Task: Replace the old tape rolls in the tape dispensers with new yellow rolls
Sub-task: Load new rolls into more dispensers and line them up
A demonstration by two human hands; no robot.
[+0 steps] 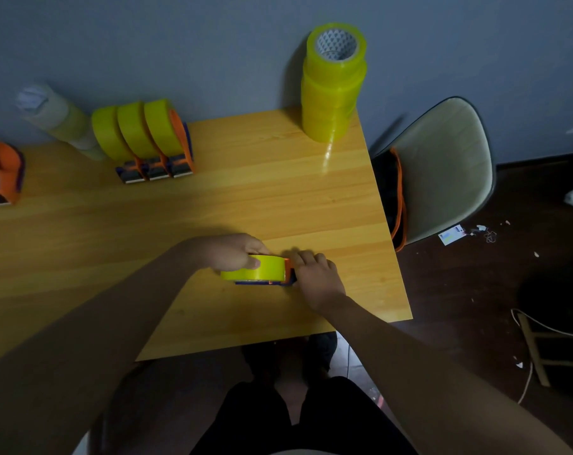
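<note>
A new translucent yellow tape roll sits on an orange-and-blue plastic tape dispenser lying near the front right corner of the yellow wooden table. The left hand grips the roll, thumb on its rim. The right hand curls round the dispenser's orange end. The step looks like seating the roll: I would hold the dispenser firmly and press the roll squarely down until it is fully home, then thread the tape end. Near the back edge stand three dispensers already loaded with yellow rolls; another orange dispenser sits at the left edge. A stack of spare yellow rolls rises at the back right corner.
</note>
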